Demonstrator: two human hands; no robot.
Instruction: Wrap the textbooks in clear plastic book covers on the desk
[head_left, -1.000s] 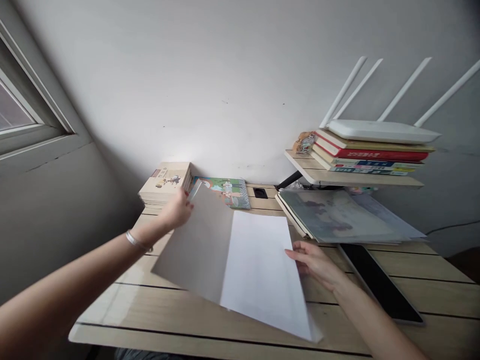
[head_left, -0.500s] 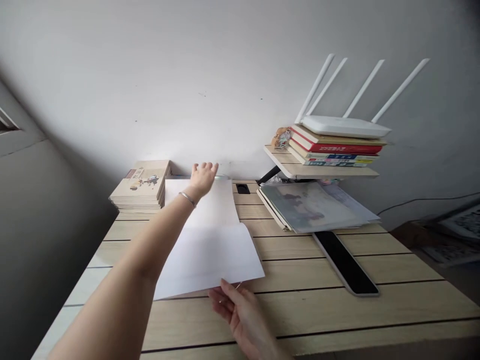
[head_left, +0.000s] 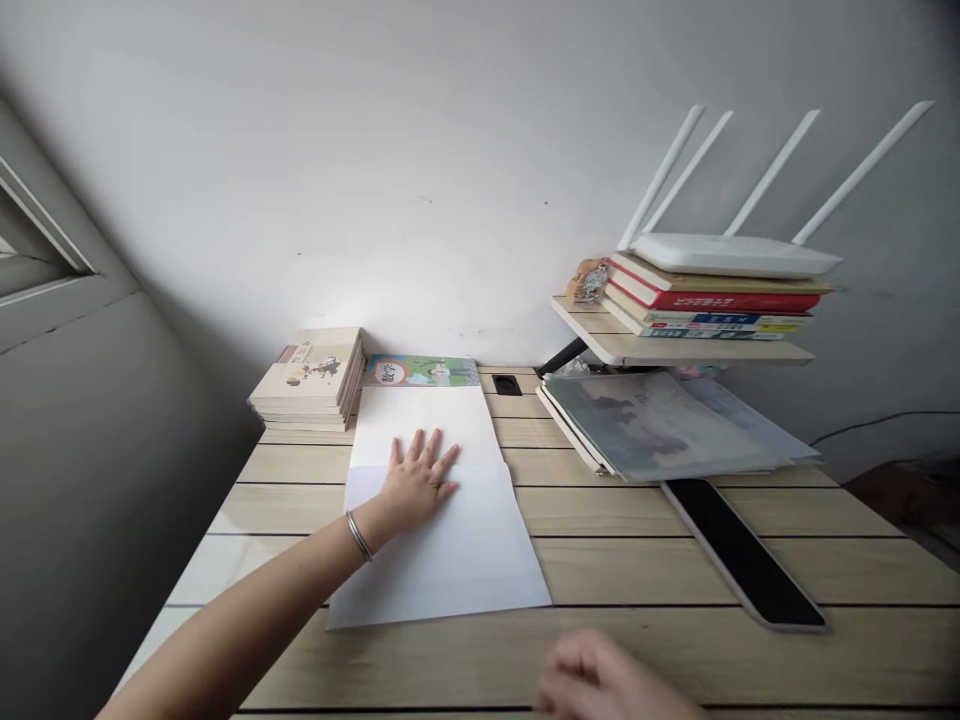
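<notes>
A large white sheet of paper [head_left: 450,540] lies flat on the wooden slatted desk [head_left: 637,560], with a crease running across its middle. My left hand [head_left: 416,480] rests palm down on the paper near the crease, fingers spread; a silver bangle is on that wrist. My right hand [head_left: 600,685] is at the bottom edge, off the paper and above the desk's front, blurred by motion, so its fingers cannot be read. The paper's far edge covers part of a colourful book [head_left: 421,370] lying by the wall.
A stack of thin books [head_left: 309,378] stands at the back left. A shelf [head_left: 675,348] at the right carries books and a white router [head_left: 731,255]. Under it lie a plastic folder [head_left: 652,420] and a black tablet [head_left: 742,555]. A cable hole [head_left: 507,384] is near the wall.
The paper has gone from lifted and bent to lying flat. My left hand came back from its far edge to press on its middle. My right hand let go of the near edge and withdrew.
</notes>
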